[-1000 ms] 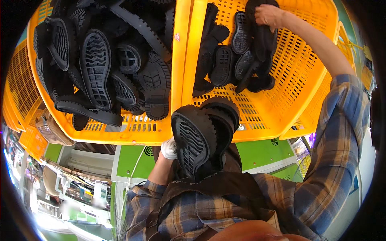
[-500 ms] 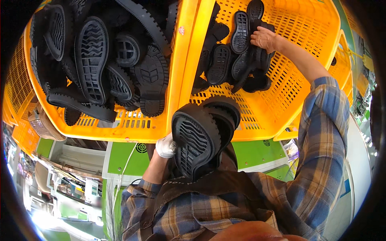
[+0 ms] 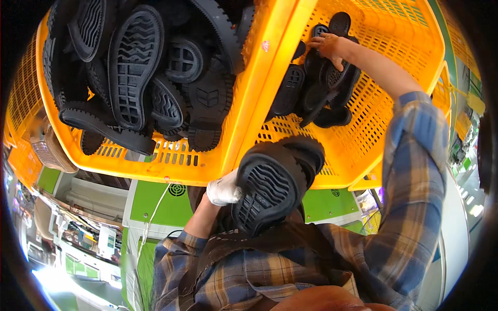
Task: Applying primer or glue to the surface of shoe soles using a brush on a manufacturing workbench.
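Observation:
My left hand, in a white glove, is closed on the edge of a small stack of black shoe soles held in front of my apron. The front sole shows a wavy and gridded face; others sit behind it. In the right-hand yellow crate, my bare right hand rests over a loose pile of black soles. Its fingers stretch leftward, with the thumb apart and pointing down. Some soles lie partly hidden beneath that hand.
A second yellow crate on the left is heaped with larger black soles, and its wall stands beside the right crate. Green panels lie below the crates. A pale cord hangs at the lower left.
My right hand has shifted slightly left over the pile, and its fingers have spread. The held stack has moved a little right in view, while the crates appear shifted too.

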The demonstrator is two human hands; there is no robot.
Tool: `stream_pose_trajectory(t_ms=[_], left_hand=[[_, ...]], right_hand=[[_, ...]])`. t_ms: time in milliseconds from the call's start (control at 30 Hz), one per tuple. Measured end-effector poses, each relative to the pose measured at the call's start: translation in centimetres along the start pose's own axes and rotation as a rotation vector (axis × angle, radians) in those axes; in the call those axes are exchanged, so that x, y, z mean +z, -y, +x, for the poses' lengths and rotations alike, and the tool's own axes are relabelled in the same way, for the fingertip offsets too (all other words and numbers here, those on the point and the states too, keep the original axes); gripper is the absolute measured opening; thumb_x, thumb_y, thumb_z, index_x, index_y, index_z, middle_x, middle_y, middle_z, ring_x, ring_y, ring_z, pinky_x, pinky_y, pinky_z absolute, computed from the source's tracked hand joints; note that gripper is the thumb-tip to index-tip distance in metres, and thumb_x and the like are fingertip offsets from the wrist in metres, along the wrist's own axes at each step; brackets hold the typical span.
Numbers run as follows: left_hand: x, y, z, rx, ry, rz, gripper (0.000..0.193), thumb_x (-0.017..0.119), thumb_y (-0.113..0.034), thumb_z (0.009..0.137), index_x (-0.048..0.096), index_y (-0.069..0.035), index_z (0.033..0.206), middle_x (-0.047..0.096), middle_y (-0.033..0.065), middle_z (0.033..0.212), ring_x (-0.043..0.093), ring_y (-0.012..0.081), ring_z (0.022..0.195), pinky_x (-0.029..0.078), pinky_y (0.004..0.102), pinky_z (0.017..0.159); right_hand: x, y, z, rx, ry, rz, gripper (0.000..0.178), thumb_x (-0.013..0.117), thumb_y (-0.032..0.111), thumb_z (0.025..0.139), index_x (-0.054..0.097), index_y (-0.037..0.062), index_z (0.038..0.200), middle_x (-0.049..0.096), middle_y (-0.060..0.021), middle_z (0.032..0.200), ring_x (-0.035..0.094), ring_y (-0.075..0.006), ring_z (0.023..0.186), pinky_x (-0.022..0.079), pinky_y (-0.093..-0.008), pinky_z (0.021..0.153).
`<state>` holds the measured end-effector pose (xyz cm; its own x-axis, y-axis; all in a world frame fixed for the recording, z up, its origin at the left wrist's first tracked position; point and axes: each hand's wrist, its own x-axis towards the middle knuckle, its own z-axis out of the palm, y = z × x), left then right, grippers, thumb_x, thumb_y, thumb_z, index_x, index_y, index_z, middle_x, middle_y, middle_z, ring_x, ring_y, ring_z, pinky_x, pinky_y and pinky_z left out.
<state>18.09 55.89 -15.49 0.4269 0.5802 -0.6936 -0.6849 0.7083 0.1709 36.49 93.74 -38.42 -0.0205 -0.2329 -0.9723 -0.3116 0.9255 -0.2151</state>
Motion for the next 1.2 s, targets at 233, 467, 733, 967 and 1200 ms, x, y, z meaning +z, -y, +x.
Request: stream_pose_trajectory(t_ms=[233,467,733,967,1200], left_hand=[[0.6,-1.9,1.3,0.117,0.408,-0.176,0.097,0.075,-0.042,0.072,0.022,0.002,0.141,0.037,0.0128,0.139,0.035,0.02,0.127,0.027,0.0345,0.107],[0.4,0.5,1.5,0.105,0.436,-0.386,0.061,0.062,-0.015,0.082,0.037,-0.001,0.135,0.055,0.0119,0.124,0.057,0.017,0.106,0.045,0.0315,0.094],[-1.6,-5.2,-11.0,0.537,0.42,-0.227,0.037,0.062,-0.021,0.087,0.057,-0.003,0.119,0.059,0.0089,0.12,0.058,0.015,0.105,0.045,0.0305,0.094],[-11.4,-12.0,-29.8,0.642,0.325,-0.386,0.035,0.063,-0.023,0.086,0.06,-0.004,0.116,0.061,0.0053,0.116,0.058,0.0141,0.103,0.046,0.0306,0.092],[-24.2,-9.7,-48.4,0.981,0.045,-0.574,0.037,0.06,-0.023,0.088,0.056,-0.004,0.12,0.062,0.0082,0.114,0.062,0.0169,0.097,0.05,0.0323,0.087]], right_hand=[[6.5,-0.1,6.3,0.071,-0.334,-0.126,0.084,0.081,0.052,0.041,0.063,0.0166,0.115,0.043,-0.002,0.138,0.029,-0.0252,0.133,0.019,-0.0392,0.109],[4.2,8.3,-17.6,0.155,-0.529,0.185,0.087,0.073,0.059,0.046,0.064,-0.0016,0.107,0.053,-0.0222,0.118,0.041,-0.0357,0.118,0.027,-0.0474,0.102],[-3.8,19.8,-43.4,0.182,-0.851,1.974,0.064,0.077,0.02,0.062,0.053,0.0011,0.118,0.059,-0.011,0.109,0.056,-0.0256,0.103,0.043,-0.0372,0.094],[-26.6,21.4,-34.7,-0.341,-1.078,2.003,0.062,0.071,0.028,0.067,0.052,0.0016,0.12,0.058,-0.0127,0.113,0.056,-0.0272,0.104,0.043,-0.039,0.095],[-58.6,23.6,-24.0,-1.05,-0.898,1.888,0.061,0.064,0.037,0.074,0.051,0.0022,0.122,0.056,-0.0146,0.118,0.055,-0.029,0.106,0.043,-0.0411,0.095]])
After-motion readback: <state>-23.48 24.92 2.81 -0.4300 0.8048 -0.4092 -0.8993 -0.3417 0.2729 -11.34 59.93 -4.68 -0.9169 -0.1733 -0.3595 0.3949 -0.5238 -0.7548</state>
